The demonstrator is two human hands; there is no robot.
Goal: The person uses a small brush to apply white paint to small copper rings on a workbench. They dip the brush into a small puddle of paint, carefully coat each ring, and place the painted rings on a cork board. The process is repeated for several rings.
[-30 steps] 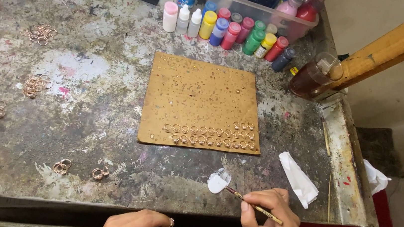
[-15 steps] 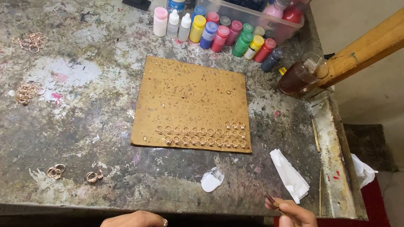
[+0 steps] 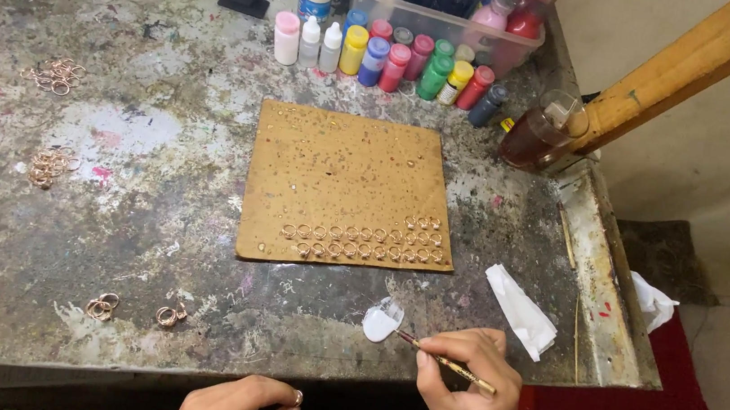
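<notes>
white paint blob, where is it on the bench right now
In the head view the white paint blob sits near the bench's front edge, just below the brown board, with the brush tip in the right hand touching it.

The table [image 3: 194, 286] is rough, stained stone or metal, matt. The board [image 3: 341, 175] looks like matt cork or cardboard. The rings [image 3: 361, 241] are shiny metal. The bottles [image 3: 380, 57] are glossy plastic. The brush [image 3: 443, 362] has a wooden handle.

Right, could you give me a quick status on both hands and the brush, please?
Right hand grips thin brush, tip at white paint dab. Left hand empty, at table edge. Nothing between brush and ring board.
</notes>
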